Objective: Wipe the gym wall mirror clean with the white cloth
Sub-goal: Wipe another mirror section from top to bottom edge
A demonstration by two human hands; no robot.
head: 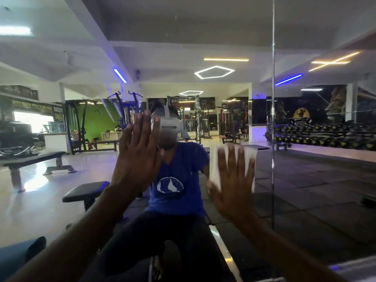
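Observation:
The gym wall mirror [223, 33] fills almost the whole view and reflects the gym and a person in a blue shirt. My right hand [234, 180] lies flat with fingers spread and presses the white cloth [249, 157] against the glass right of centre; the cloth is blurred and shows between and beside the fingers. My left hand [138, 155] is raised flat against the mirror at centre left, fingers straight, holding nothing.
A vertical seam [272, 119] between mirror panels runs just right of the cloth. Reflected in the glass are weight benches [40, 159], cable machines and a dumbbell rack [325, 137]. A pale ledge [356, 267] shows at the bottom right.

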